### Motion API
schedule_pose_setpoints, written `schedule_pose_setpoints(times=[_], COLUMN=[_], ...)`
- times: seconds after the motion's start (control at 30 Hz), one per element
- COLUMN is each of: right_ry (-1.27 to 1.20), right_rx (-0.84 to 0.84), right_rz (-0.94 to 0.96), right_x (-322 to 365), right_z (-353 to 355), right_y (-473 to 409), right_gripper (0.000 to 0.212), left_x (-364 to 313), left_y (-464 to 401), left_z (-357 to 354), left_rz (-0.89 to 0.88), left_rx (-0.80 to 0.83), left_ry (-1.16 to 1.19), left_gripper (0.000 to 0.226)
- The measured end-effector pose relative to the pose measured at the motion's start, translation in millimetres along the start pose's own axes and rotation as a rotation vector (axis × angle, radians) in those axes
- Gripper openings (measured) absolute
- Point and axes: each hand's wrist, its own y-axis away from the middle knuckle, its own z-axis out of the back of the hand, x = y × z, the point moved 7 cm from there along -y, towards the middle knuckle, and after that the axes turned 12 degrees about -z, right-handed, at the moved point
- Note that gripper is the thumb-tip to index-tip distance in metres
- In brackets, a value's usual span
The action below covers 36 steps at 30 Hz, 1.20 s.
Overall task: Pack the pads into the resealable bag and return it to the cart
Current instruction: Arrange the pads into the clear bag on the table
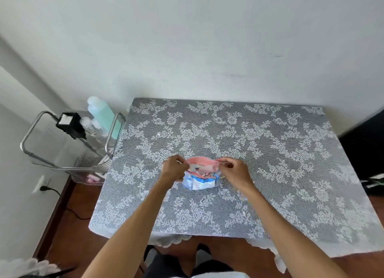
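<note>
A small resealable bag [202,177], pink at the top and blue and white below, stands on the lace-covered table [270,153] near its middle. My left hand [174,169] pinches the left end of the bag's pink top edge. On the other side, my right hand [233,169] pinches the right end of that edge. The mouth of the bag bows open between the two hands. No loose pads are visible on the table; I cannot tell what is inside the bag. The metal cart [68,144] stands to the left of the table.
On the cart's top tier are a pale green bottle [102,113], a black box [71,125] and small clear bottles. A wall socket with a black cord [44,187] is low on the left wall. A dark object [365,144] stands beyond the table's right edge.
</note>
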Motion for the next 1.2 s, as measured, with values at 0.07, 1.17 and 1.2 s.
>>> schedule_pose_setpoints(times=[0.07,1.17,1.2], right_ry=[-0.011,0.414,0.373], right_rx=[0.109,-0.099,-0.085], right_rz=[0.038,0.326,0.302], right_x=[0.0,22.8,22.7], right_z=[2.3,1.2,3.0], right_y=[1.1,-2.6,-3.8], right_gripper=[0.030,0.012,0.010], left_x=[7.0,49.2,51.3], left_y=[-1.4,12.8,13.5], left_z=[1.5,-31.6,-31.6], left_rz=[0.054,-0.310,-0.315], left_rx=[0.055,0.157,0.174], left_ry=[0.103,-0.152,-0.135], left_gripper=[0.007,0.016,0.014])
